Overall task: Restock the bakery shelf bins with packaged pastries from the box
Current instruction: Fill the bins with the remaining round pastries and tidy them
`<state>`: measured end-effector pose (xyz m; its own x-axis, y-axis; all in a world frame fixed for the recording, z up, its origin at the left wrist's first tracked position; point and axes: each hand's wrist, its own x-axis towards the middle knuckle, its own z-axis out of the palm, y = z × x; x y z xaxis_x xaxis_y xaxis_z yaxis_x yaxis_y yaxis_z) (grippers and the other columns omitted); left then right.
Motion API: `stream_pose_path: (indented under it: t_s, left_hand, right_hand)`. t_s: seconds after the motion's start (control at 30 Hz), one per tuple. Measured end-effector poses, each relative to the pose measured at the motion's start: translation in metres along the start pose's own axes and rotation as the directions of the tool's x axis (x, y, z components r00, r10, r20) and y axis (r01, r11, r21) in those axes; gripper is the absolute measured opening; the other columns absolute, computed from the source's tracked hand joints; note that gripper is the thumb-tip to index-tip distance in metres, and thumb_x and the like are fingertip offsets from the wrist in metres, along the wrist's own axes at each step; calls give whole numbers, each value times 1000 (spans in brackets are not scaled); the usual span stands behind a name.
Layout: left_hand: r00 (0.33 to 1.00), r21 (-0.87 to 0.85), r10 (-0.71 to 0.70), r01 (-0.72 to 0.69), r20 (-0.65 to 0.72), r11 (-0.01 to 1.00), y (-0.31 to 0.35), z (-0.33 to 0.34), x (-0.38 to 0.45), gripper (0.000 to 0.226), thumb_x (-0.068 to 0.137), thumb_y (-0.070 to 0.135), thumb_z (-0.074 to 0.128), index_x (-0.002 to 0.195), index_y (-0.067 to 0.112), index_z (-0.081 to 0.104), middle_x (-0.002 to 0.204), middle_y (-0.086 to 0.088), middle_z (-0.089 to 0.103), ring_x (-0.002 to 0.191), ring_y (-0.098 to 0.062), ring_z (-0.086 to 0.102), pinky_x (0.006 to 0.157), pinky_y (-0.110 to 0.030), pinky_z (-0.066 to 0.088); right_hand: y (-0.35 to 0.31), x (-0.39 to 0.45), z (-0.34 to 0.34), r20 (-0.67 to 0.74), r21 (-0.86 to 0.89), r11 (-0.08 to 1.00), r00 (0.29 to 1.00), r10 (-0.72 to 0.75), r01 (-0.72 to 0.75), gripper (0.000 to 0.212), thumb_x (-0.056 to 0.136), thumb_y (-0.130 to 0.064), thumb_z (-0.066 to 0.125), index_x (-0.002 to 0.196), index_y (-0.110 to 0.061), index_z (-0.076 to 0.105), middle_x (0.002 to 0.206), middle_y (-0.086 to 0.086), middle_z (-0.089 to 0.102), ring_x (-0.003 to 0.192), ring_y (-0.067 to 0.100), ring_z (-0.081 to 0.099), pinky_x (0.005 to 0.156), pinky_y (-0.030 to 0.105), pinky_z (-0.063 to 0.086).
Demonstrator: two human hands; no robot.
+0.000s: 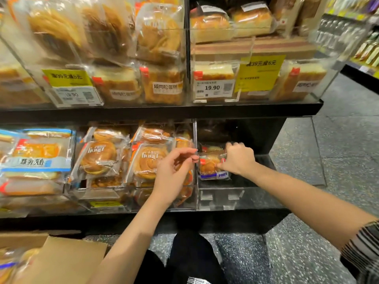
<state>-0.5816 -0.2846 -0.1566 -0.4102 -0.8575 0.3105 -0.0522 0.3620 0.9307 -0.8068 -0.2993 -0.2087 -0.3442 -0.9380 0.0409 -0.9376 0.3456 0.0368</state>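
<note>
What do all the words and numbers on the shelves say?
"19.90": white price tag on the upper right bin.
"19.90", faint: white price tag on the upper left bin.
"39", "6": yellow sign; other characters unclear.
Yellow tag and pastry wrappers: too blurred to read.

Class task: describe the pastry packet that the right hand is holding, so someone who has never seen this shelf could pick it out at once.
Find the lower shelf's rightmost clear bin, nearly empty beside the crowded bins. The packet stands at its left wall, gripped by the right hand. Unlike the neighbouring spiral buns, it has a blue label strip along its bottom.
</note>
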Motion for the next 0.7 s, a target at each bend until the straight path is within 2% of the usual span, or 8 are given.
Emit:
stream_pose_path:
  t_s: [0.1,0.2,0.27,0.37,0.47,0.53,0.63,0.7]
  left_hand:
    - [1000,12,9,-9,10,1000,12,-10,-3,29,91,-5,52,97,20,66,93,4,70,88,-4,67,79,-16,51]
    - [997,31,-4,1,80,1000,20,-30,-9,26,91,-4,53,98,18,67,91,1,70,81,-10,68,80,-22,54]
    - [993,77,-4,-6,120,997,22,-47,-15,24,92,-2,54,101,16,66,87,3,70,80,-12,69,81,-21,53]
    - [990,94,-44,32,133,995,21,-76,-29,21,92,-1,55,106,10,66,77,4,71,75,-13,68,76,-15,50]
    - [983,112,-132,117,131,987,17,-113,-50,21,92,2,56,105,17,66,83,-1,72,75,-15,68,76,-22,54]
    - [971,180,-196,170,139,969,8,-143,-66,20,92,6,58,107,16,66,89,-4,73,80,-17,69,83,-25,54]
    - [947,363,-301,243,111,900,-12,-198,-101,16,91,17,62,106,20,67,90,1,73,88,-12,67,86,-23,50]
    - [929,426,-367,312,51,849,-28,-235,-130,16,91,20,63,106,22,68,93,4,72,92,-7,66,86,-22,49]
  right_hand:
    - [-7,-12,-17,-72,242,970,996,48,-29,58,82,-48,64,126,-12,51,118,8,58,111,25,54,82,35,46]
    - [-24,-34,-48,-236,541,840,966,102,44,28,90,-31,60,114,-16,60,89,-4,63,81,12,60,66,26,46]
    - [-42,-51,-71,-309,649,747,947,86,144,15,93,-23,58,105,-17,63,71,-11,58,65,4,55,59,21,41]
    - [-76,-71,-93,-386,676,654,919,-78,339,12,91,-17,58,98,-21,68,66,-9,61,62,8,58,62,30,49]
    - [-116,-84,-103,-397,620,612,869,-294,491,14,89,-14,58,94,-21,69,66,-8,62,59,7,55,63,33,48]
    - [-147,-91,-108,-332,568,587,814,-477,576,11,89,-15,60,92,-18,70,72,-9,63,64,2,55,66,28,47]
    - [-198,-101,-107,-190,517,522,686,-702,678,11,89,-18,60,94,-17,70,70,-12,61,64,-3,53,65,15,41]
    - [-235,-110,-100,-115,516,469,600,-791,717,12,90,-20,59,96,-18,70,72,-10,61,62,-3,51,65,18,42]
